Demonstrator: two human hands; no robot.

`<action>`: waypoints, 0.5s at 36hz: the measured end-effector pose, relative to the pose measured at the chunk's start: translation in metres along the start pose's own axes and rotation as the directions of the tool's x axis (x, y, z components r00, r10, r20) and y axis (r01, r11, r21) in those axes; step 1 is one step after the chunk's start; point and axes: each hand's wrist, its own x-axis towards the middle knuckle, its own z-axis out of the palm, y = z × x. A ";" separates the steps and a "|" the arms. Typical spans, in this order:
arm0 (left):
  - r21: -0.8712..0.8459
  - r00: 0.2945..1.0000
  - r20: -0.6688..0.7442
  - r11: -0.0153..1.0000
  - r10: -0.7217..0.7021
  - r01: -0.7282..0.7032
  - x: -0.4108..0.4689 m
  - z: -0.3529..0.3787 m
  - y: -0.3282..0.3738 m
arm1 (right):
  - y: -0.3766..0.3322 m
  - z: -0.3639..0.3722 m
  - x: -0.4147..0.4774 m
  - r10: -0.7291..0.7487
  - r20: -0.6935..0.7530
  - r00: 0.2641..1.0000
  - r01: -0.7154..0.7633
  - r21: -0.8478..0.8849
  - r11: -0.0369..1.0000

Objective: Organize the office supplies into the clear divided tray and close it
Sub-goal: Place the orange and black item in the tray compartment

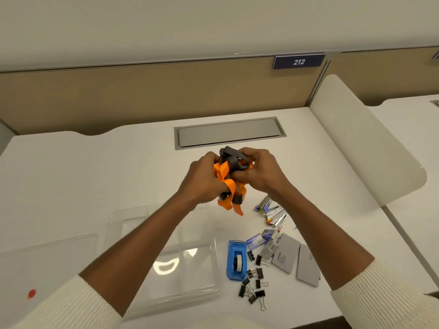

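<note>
Both hands hold a bundle of orange and grey lanyards (229, 184) in the air above the desk's middle. My left hand (204, 179) grips its left side and my right hand (257, 170) its right side; orange loops hang down below. The clear divided tray (215, 252) lies open under my left forearm, with nothing visible in it. Its clear lid (47, 257) lies to the left and bears a red dot. Right of the tray lie a blue tape dispenser (236, 260), several black binder clips (255, 283), staple boxes (262, 241), staple strips (273, 213) and grey cards (297, 260).
A grey cable hatch (228, 134) is set into the white desk beyond my hands. A tan partition (142, 96) with a "212" label (298, 61) backs the desk. A white curved divider (361, 148) bounds the right side.
</note>
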 end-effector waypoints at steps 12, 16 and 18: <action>0.067 0.987 -0.157 0.997 -0.016 0.026 -0.047 -0.067 -0.017 | -0.065 0.046 -0.007 -0.102 0.006 0.995 0.101 0.103 0.990; 0.091 0.984 -0.167 0.993 -0.062 0.078 -0.058 -0.055 -0.043 | -0.056 0.074 -0.014 -0.088 0.065 0.994 0.084 0.059 0.995; 0.099 0.982 -0.169 0.990 -0.078 0.096 -0.061 -0.045 -0.058 | -0.048 0.087 -0.018 -0.084 0.098 0.992 0.082 0.022 0.996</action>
